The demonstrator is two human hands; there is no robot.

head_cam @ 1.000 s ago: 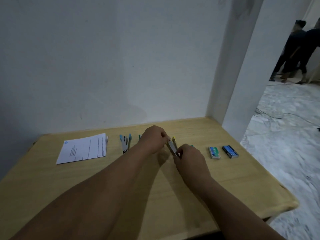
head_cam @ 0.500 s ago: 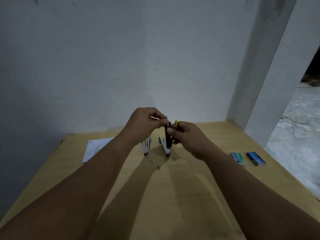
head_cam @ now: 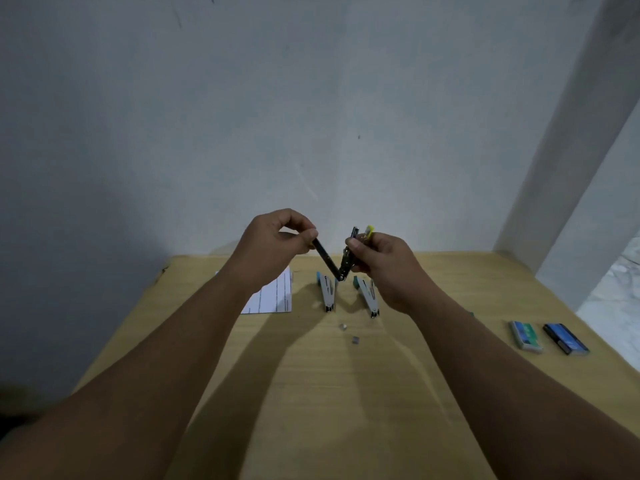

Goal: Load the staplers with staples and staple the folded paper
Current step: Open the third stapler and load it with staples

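Head view: above the table, the left hand pinches the yellow stapler's opened top arm; the right hand grips its body. Beneath it lie 2 staplers, folded paper to their left.

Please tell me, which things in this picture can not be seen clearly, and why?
- Opened stapler in head view: whether staples sit inside is too small and dark to tell.
- Paper: the left arm covers part of it; the print is too small to read.
- Two small bits on the table: too small to identify.
- Labels on the two staple boxes: blurred.
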